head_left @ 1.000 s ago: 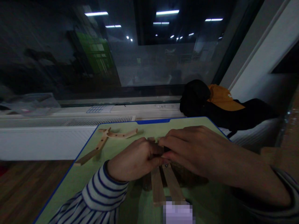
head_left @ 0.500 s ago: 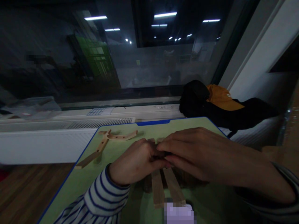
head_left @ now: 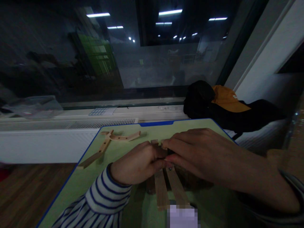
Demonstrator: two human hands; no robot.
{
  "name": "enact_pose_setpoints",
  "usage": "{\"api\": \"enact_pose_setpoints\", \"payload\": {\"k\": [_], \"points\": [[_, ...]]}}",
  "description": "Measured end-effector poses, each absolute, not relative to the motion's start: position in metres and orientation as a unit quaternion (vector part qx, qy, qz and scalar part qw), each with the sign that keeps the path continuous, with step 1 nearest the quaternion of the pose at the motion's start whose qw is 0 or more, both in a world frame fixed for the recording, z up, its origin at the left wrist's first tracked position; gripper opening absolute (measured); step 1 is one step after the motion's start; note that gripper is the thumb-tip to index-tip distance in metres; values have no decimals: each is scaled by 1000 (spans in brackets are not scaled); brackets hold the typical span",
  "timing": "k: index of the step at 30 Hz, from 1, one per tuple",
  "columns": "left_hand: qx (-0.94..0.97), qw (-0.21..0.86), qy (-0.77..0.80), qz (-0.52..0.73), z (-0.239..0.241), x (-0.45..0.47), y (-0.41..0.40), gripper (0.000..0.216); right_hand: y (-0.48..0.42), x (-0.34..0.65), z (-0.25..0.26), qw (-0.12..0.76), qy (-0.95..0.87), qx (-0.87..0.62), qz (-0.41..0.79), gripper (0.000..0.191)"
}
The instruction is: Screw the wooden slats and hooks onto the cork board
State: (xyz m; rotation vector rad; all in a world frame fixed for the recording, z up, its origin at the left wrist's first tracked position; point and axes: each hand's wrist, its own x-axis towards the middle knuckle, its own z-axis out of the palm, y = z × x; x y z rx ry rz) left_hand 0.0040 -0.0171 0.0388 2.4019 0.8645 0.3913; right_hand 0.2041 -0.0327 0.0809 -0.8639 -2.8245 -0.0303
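While the wooden slat frame (head_left: 169,186) lies at lower centre on the green mat (head_left: 118,152), the left hand (head_left: 139,163) and right hand (head_left: 197,152) stay pinched together on its far end (barely shifted since a second ago, so fine fiddling continues); loose curved wooden pieces (head_left: 111,142) sit upper left

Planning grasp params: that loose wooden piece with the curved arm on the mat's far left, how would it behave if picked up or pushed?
The wooden piece is probably stiff: thin, straight-edged wood that holds its shape. It looks light for its size, since it is slim with holes along the curved arm. It lies flat on the green mat, so it would likely slide or pivot when pushed rather than roll.
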Motion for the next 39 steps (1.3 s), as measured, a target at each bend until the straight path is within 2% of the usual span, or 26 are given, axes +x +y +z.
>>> {"api": "enact_pose_setpoints", "payload": {"k": [4,8,13,19,24,30,39], "points": [[885,268,354,139,38,4,-16,19,-33,203,82,85,-953,-291,-8,4],[881,268,359,150,35,4,-16,21,-32,203,85,84,-951,-299,-4,12],[885,273,336,169,35,5,-16,21,-31,206,91,97,-952,-284,63,17],[885,295,320,166,36,4,-16,15,-30,207,91,120,-950,-269,108,11],[886,309,316,138,38,4,-16,23,-28,206,88,109,-947,-295,68,9],[883,325,309,140,38,6,-16,22,-29,207,86,108,-950,-290,30,9],[883,261,357,157,36,6,-17,23,-28,205,90,96,-948,-298,48,13]]}}
